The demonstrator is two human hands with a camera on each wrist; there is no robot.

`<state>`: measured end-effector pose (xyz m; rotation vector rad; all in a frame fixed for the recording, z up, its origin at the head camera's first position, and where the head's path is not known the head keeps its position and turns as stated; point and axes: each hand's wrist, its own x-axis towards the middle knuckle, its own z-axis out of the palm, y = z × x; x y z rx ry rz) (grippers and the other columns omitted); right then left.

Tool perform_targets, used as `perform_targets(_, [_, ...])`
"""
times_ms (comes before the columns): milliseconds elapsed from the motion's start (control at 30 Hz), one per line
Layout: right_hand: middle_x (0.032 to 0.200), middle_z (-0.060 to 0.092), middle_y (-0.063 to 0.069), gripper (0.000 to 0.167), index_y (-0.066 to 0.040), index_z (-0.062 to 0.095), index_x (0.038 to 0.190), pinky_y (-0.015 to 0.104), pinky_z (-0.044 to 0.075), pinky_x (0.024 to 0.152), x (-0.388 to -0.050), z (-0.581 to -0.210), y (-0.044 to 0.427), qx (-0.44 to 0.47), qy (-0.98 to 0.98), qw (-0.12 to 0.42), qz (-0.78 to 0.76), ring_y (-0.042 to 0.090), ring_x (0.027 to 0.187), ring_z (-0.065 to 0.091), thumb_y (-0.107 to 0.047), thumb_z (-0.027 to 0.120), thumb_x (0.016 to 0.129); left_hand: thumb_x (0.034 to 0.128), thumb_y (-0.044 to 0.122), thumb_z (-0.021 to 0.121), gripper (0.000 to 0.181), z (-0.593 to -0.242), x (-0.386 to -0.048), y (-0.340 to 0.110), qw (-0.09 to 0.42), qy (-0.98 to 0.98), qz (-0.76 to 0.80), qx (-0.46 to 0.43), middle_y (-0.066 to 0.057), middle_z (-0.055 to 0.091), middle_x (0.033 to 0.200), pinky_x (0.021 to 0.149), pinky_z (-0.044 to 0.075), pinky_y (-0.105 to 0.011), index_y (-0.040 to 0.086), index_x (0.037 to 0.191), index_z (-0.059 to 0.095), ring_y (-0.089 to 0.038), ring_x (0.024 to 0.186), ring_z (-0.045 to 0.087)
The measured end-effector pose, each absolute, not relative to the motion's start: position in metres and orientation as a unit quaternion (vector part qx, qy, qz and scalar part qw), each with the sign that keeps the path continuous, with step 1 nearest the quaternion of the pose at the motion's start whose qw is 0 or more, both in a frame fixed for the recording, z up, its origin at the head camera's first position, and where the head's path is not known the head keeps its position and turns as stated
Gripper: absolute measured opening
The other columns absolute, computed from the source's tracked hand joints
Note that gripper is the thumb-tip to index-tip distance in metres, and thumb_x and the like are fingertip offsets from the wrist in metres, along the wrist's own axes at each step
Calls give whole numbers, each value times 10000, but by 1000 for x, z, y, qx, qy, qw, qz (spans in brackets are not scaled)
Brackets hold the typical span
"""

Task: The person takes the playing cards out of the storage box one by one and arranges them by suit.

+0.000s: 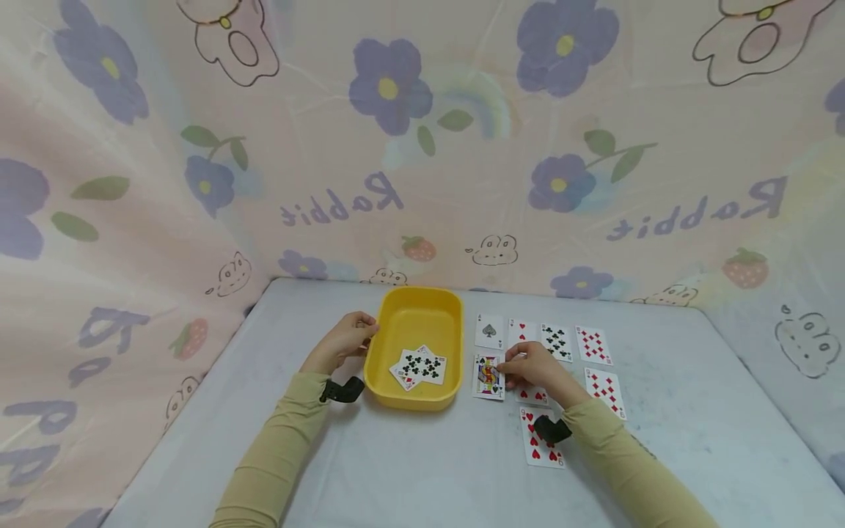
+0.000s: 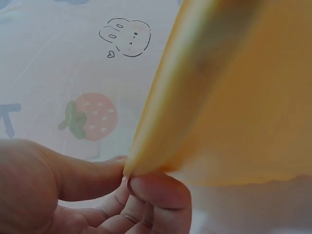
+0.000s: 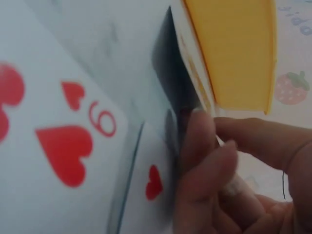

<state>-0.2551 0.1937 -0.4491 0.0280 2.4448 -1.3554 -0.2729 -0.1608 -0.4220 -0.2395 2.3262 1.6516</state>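
- One face card point(image 1: 488, 375), white with a multicoloured figure, sits right of the lower centre.
- The right hand point(image 1: 533, 367) pinches its edge between thumb and fingers.
- The left hand point(image 1: 345, 340) pinches the rim of one round-cornered yellow tub point(image 1: 422, 402), lower centre.
- Seven other cards point(image 1: 594, 345) show on the bench point(image 1: 409, 477); at least three overlap inside the tub.

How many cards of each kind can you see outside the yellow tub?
Heart cards: 3
Diamond cards: 2
Club card: 1
Ace of spades: 1
Face card in the right hand, suit too small to tell: 1
Total: 8 visible
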Motion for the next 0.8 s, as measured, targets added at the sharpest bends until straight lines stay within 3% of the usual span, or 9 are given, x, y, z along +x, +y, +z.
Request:
perform_targets(533, [615,642,63,162,-4,616,899,294,487,468,-256,-442,202,-39,905,128,-403,167,512,591,-142,694,866,1007,150,503,205,-422,-272,-160,142,800,576,-85,-189,573,1020,606,522,-279,2,1147,486,-228,771,577])
perform_targets(700, [676,671,75,208,10,618,1004,316,488,473,-262,-424,199,-79,908,121,-394,235,566,633,-153,675,887,1007,137,497,201,-423,-273,-163,143,796,583,-77,-203,574,1013,577,504,-267,-5,1147,480,-232,757,579])
perform_targets(800, [744,688,119,272,20,623,1093,367,532,540,-265,-409,192,-116,900,125,-401,307,649,662,-153,678,890,1005,132,498,202,-425,-273,-162,144,792,589,-75,-201,574,1006,574,501,-264,-10,1148,478,-238,761,584])
